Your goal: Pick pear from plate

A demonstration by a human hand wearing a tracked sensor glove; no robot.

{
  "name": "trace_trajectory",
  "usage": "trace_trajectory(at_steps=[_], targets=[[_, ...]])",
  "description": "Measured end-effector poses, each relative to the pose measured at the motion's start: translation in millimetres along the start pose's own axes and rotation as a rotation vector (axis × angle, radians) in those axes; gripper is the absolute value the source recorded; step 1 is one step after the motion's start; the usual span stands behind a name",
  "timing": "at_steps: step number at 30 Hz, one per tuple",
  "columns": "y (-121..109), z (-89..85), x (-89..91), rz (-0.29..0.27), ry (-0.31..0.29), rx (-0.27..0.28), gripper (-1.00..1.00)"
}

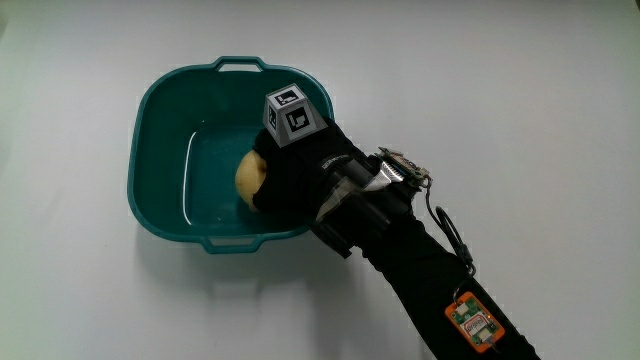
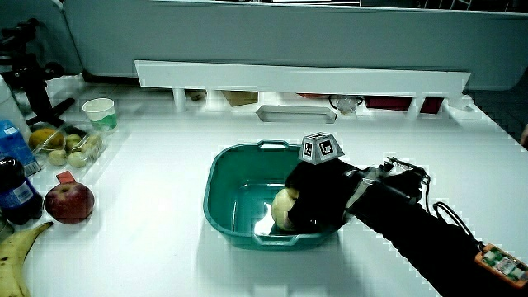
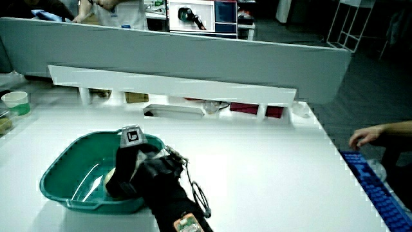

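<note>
Your black gloved hand (image 1: 300, 170) with the small patterned cube (image 1: 290, 113) on its back reaches down into the teal plastic basin (image 1: 160, 110) with two small handles, which sits near the middle of the white desk (image 1: 520, 90). There is no flat plate here; the basin holds the fruit. The round yellow pear (image 1: 250, 177) lies on the basin's floor, close to the wall nearest you, and your fingers curl around it and touch it. So the grab looks made, but the pear does not look lifted yet; it still has to come up and out. Mind the basin's rim (image 2: 272, 240) just under your wrist as you rise. The desk around the basin is bare in the main view. In a side view, a red apple (image 2: 68, 202) and a banana (image 2: 21, 252) lie well apart from the basin, near the desk's edge.
</note>
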Motion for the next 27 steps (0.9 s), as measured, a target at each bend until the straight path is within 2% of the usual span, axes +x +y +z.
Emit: trace_trajectory(at_steps=[3,4,6,7,8,10,14,15,17,18,20,22,23,24,25,26,27], targets=[[-1,0.1,-1.3,0.003,-0.013,0.014,1.0],[-3,0.7,-2.0,0.019,-0.006,0.008,1.0],[-4,1.7,-3.4,0.001,-0.024,0.032,1.0],[-5,2.7,-4.3,0.022,-0.024,0.038,1.0],[-4,2.5,-3.7,0.007,-0.03,0.03,1.0],[-6,4.5,-2.4,0.022,-0.013,0.033,1.0],[-13,12.4,-0.8,0.028,-0.016,0.064,1.0],[-14,13.0,0.5,0.036,-0.008,0.048,1.0],[-22,21.5,2.2,0.044,-0.009,0.091,1.0],[-25,24.9,4.2,0.023,-0.019,0.095,1.0],[-30,31.4,9.1,0.047,0.009,0.092,1.0],[-35,37.8,16.2,0.02,-0.007,0.12,1.0],[-42,43.5,17.6,0.082,0.044,0.123,1.0],[-44,45.9,21.7,0.016,-0.004,0.118,1.0],[-45,46.9,26.2,0.044,0.011,0.1,1.0],[-45,47.6,31.9,0.048,0.027,0.07,1.0],[-51,52.1,36.3,0.076,0.06,0.09,1.0]])
